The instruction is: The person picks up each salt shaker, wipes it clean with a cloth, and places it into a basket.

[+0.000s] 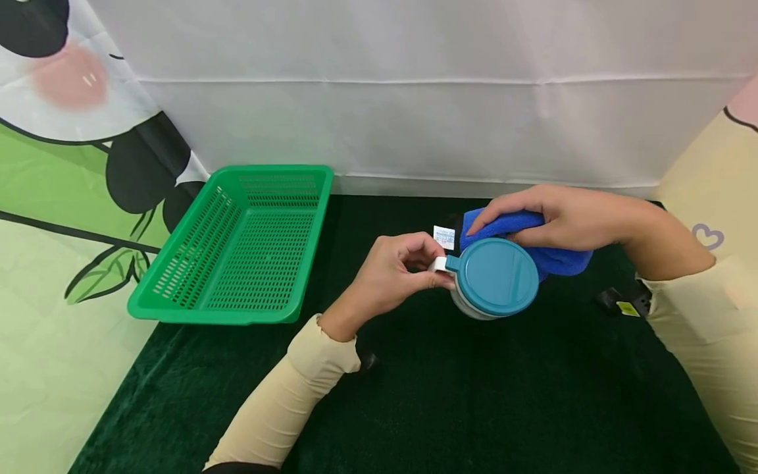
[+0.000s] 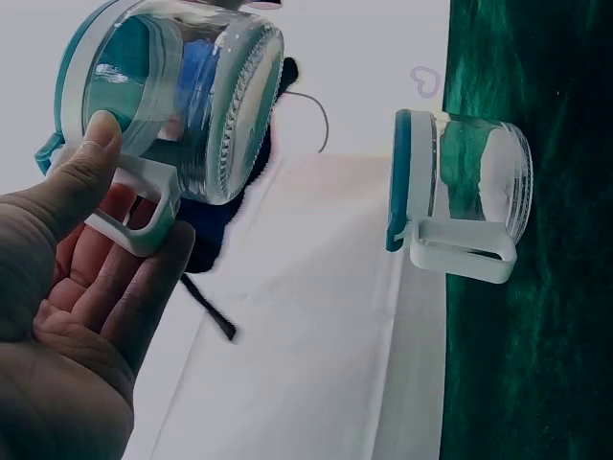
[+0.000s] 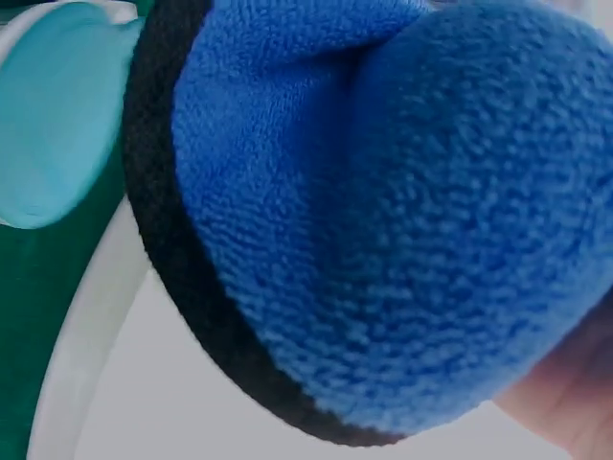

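Note:
A clear glass jar (image 1: 497,276) with a teal lid and a white handle is held up over the dark green cloth. My left hand (image 1: 397,270) pinches its handle, the thumb reaching toward the glass in the left wrist view. My right hand (image 1: 556,214) grips a bunched blue towel (image 1: 553,260) with a dark border and a white tag, close behind the jar. The towel fills most of the right wrist view, where a teal lid (image 3: 57,115) shows at the upper left. A second, similar jar (image 2: 460,182) is in the left wrist view; I cannot make it out in the head view.
A green perforated plastic basket (image 1: 254,263) stands at the left on the dark green cloth (image 1: 444,401). White fabric (image 1: 385,118) hangs behind the work area, with printed panels at both sides. A small black object with a yellow label (image 1: 628,308) is by the right sleeve.

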The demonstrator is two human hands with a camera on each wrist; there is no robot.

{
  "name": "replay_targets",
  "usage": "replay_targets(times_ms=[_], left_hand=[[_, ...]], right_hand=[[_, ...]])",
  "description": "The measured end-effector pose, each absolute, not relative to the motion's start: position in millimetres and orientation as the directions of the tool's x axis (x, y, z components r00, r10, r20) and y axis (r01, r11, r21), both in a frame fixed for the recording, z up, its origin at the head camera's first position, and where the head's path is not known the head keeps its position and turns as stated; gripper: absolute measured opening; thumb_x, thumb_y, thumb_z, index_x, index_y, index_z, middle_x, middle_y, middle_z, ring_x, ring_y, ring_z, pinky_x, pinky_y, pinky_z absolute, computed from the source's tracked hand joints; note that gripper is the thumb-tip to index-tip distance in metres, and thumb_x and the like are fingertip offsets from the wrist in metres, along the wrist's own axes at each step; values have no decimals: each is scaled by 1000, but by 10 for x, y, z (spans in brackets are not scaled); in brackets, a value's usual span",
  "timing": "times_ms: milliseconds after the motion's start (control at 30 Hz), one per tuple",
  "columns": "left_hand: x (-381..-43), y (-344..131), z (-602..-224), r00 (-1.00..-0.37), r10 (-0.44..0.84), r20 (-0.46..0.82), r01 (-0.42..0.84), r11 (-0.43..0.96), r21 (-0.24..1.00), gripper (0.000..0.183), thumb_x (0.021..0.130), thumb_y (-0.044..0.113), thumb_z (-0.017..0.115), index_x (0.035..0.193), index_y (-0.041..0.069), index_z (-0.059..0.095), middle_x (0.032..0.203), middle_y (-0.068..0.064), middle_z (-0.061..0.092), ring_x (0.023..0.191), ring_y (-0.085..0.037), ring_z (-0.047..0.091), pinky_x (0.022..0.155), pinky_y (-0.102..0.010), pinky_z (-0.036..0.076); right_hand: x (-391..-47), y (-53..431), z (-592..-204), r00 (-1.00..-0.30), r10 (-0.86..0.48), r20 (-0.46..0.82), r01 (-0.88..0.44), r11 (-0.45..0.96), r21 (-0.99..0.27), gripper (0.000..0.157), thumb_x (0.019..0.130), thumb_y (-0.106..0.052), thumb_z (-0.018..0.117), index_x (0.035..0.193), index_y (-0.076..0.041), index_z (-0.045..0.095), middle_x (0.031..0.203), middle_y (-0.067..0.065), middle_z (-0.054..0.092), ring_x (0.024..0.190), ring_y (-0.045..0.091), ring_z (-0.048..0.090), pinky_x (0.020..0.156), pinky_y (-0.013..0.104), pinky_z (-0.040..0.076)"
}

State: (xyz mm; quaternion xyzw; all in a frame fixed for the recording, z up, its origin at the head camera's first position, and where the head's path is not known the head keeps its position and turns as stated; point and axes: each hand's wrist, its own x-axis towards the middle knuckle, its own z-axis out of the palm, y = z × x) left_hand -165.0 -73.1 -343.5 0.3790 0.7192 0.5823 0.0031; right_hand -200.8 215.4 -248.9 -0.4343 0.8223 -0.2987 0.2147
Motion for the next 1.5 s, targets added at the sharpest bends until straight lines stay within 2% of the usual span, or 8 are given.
replay_targets(times_ms=[100,367,600,767,967,1167,1367,1500], left_hand=[[-1652,-736,-3425,-716,546,435,545,46,837,18,87,0,82,98,4,68,96,-4,72,90,-13,73,82,-34,61],[-1637,-738,-3426,-728,543,418,528,55,848,18,87,1,82,98,3,69,95,-4,73,87,-13,73,82,-34,61],[-1659,-759,-3413,-749,512,421,524,68,849,17,88,2,82,99,4,69,95,-3,73,87,-15,73,80,-34,62],[-1681,-781,-3404,-764,486,425,515,61,855,17,89,2,80,100,4,68,99,-4,72,88,-16,74,80,-35,62],[-1698,-812,-3370,-781,415,467,538,66,840,17,90,1,80,101,2,67,100,-6,72,87,-17,73,79,-34,62],[-1712,-828,-3346,-805,338,488,547,100,831,17,90,3,80,101,1,66,98,-6,72,87,-16,73,80,-33,62],[-1710,-828,-3324,-828,281,485,530,110,841,18,90,5,81,100,2,66,94,-5,70,84,-16,72,77,-34,62],[-1709,-815,-3289,-847,247,470,508,119,853,18,91,7,81,100,3,66,95,-5,70,85,-17,71,78,-35,62]], right_hand=[[-2010,2162,-2454,-523,-850,-58,-611,422,-670,40,107,-9,54,141,-31,59,143,2,55,126,37,53,90,59,51],[-2064,2168,-2787,-521,-846,-110,-516,415,-749,37,107,-13,56,141,-27,58,143,3,53,127,39,49,92,57,51],[-1968,2276,-2523,-500,-863,67,-642,318,-698,46,106,1,50,147,-20,53,142,-1,54,118,30,56,87,45,56],[-1794,2315,-2391,-578,-802,150,-676,367,-639,49,105,3,52,149,-20,52,142,-2,55,109,24,61,81,35,58],[-1608,2308,-2558,-738,-627,248,-587,416,-694,50,105,1,54,151,-17,49,145,5,51,116,25,55,87,26,54],[-1388,2152,-2968,-870,-375,321,-450,335,-828,52,105,-2,54,153,-17,43,142,7,48,119,28,53,89,26,53],[-1151,1849,-3371,-818,-119,563,-570,298,-766,54,96,8,61,147,-4,46,137,8,52,118,24,55,92,28,48],[-1074,1693,-3482,-759,-47,650,-637,260,-726,52,91,12,63,140,2,49,142,8,47,125,28,50,97,34,46]])
